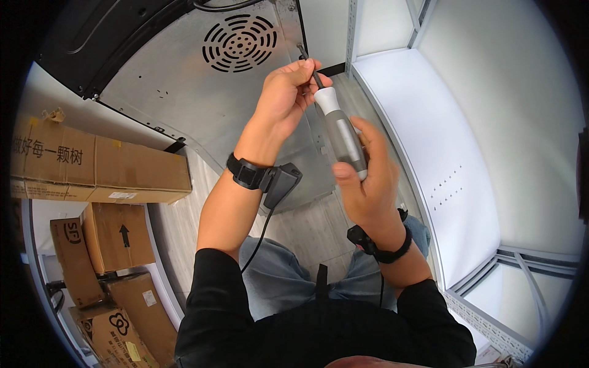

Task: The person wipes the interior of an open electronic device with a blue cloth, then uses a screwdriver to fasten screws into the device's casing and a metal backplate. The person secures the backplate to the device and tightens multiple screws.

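A screwdriver (340, 134) with a grey handle and a pale collar is held at a slant, its dark shaft pointing up to the edge of a large metal panel (178, 92). My left hand (287, 92) is closed, pinching the shaft close to its tip. Around the lower part of the handle my right hand (375, 181) curls its thumb and fingers, slightly blurred. The tip meets or nears a small fastener at the panel's right edge; whether it touches I cannot tell. A round slotted vent (240, 43) is cut in the panel.
On the right stands a white shelf (423, 122), with several small screws (448, 187) in rows on it. Cardboard boxes lie at the left: a long one (104, 161) and several (121, 236) on a lower shelf. A cable (262, 236) hangs from my left wrist device.
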The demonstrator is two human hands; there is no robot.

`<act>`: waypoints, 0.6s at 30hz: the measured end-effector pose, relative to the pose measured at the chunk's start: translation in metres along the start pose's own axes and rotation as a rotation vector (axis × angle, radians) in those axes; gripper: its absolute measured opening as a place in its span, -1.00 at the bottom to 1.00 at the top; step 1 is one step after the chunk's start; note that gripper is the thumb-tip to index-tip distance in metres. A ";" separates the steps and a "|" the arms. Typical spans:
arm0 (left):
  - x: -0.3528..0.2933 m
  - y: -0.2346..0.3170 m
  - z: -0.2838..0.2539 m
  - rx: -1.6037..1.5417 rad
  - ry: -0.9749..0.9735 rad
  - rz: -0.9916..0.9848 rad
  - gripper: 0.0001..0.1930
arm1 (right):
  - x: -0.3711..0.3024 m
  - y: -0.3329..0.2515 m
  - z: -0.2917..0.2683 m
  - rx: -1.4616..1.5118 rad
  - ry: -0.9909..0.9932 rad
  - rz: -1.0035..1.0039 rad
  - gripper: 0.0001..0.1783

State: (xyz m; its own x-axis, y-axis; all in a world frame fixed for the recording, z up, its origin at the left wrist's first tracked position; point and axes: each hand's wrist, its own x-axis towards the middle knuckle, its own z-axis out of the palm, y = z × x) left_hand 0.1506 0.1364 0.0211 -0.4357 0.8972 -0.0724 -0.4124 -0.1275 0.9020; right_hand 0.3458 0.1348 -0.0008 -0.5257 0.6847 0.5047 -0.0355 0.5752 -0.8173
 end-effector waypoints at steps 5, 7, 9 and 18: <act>0.003 -0.007 -0.003 0.044 0.083 0.016 -0.85 | -0.001 0.001 0.012 -0.007 0.062 -0.024 -0.41; 0.001 -0.007 -0.003 0.087 0.088 0.030 -0.84 | -0.003 0.006 0.019 0.084 0.035 0.030 -0.44; 0.001 -0.003 -0.003 0.142 0.068 0.037 -0.81 | -0.004 0.012 0.022 0.170 -0.009 0.084 -0.46; 0.001 0.008 -0.004 0.116 0.039 0.072 -0.69 | 0.006 -0.005 -0.001 0.659 -0.246 0.592 -0.51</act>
State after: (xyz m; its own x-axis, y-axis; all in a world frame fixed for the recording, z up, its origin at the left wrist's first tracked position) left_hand 0.1435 0.1346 0.0264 -0.4925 0.8701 -0.0198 -0.2847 -0.1396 0.9484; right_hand 0.3440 0.1368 0.0062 -0.7760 0.6279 -0.0586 -0.1401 -0.2623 -0.9548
